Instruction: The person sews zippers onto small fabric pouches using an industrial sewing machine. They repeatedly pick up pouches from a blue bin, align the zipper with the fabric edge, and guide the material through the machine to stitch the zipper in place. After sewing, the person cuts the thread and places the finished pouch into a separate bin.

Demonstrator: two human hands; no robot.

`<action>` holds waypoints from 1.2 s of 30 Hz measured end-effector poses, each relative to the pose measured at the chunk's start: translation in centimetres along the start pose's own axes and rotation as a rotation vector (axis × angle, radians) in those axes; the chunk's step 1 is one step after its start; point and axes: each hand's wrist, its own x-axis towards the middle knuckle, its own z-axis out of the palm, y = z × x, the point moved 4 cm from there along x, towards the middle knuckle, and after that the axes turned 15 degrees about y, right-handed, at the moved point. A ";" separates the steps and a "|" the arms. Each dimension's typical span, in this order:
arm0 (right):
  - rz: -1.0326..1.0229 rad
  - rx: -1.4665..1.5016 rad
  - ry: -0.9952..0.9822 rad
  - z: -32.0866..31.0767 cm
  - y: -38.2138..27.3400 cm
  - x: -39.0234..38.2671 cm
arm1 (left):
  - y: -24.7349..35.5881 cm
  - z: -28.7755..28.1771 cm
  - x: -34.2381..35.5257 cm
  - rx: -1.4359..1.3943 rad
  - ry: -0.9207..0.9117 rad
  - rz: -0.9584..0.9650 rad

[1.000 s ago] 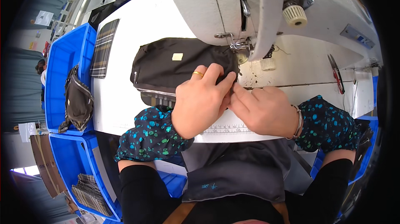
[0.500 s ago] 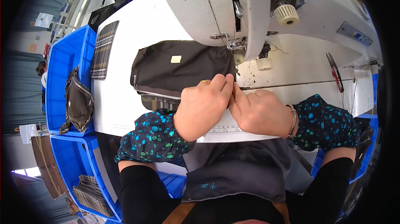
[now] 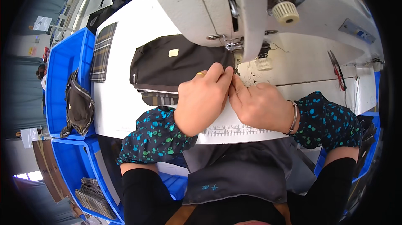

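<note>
A dark brown fabric pouch (image 3: 180, 59) lies flat on the white sewing table, its right edge by the needle of the sewing machine (image 3: 234, 45). A small pale yellow square is on its upper side; a zipper runs along its near edge, with plaid cloth showing below. My left hand (image 3: 204, 97) pinches the pouch's near right corner, fingertips together. Against it, my right hand (image 3: 261, 105) closes thumb and finger on the same edge. The fingers cover the bit of fabric between them.
Red-handled thread snips (image 3: 338, 74) lie on the table at right. Folded plaid cloth (image 3: 104, 53) rests at the left edge. Blue bins (image 3: 52, 95) stand at left, one holding a dark pouch (image 3: 79, 105), another plaid pieces (image 3: 95, 195). A printed ruler (image 3: 234, 131) runs along the near edge.
Both hands have shifted slightly away from me along with the pouch, whose right edge sits a little closer to the needle. Both keep their pinch.
</note>
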 end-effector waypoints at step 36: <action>0.107 0.030 0.041 0.6 1.3 0.2 | -1.0 0.6 1.7 -0.110 0.037 -0.005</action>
